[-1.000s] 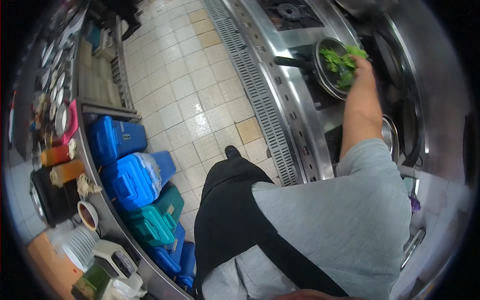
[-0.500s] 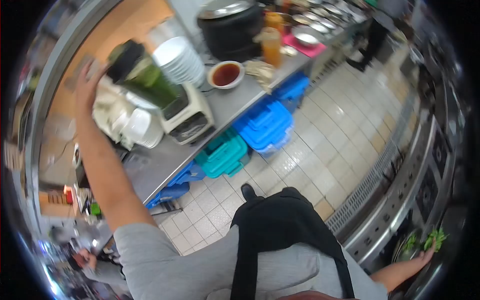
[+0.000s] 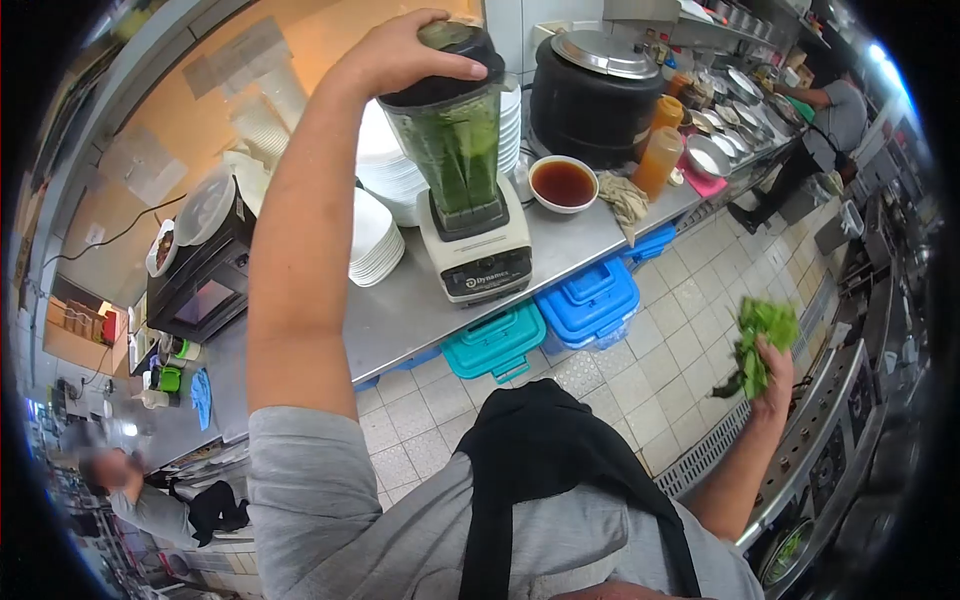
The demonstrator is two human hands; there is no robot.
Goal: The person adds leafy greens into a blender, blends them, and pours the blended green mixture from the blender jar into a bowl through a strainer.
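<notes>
My left hand (image 3: 405, 55) curls over the black lid (image 3: 440, 85) of a blender, thumb along the lid's near side. The clear jug (image 3: 450, 150) under it is largely filled with green leaves and green matter, and stands upright on its white base (image 3: 478, 255). My right hand (image 3: 772, 375) is closed around a bunch of leafy greens (image 3: 765, 335), held in the air over the floor, well right of the counter.
White bowls are stacked behind the blender. A bowl of dark red liquid (image 3: 564, 184), a cloth (image 3: 625, 205), orange squeeze bottles (image 3: 659, 158) and a black soup kettle (image 3: 590, 95) stand right. Lidded bins (image 3: 590, 300) sit below. Stoves (image 3: 850, 400) line the right; two other people are farther off.
My right hand has lifted the greens from beside a pan at the lower right, bringing them up and forward. My left hand stays by the blender top. The camera view has turned.
</notes>
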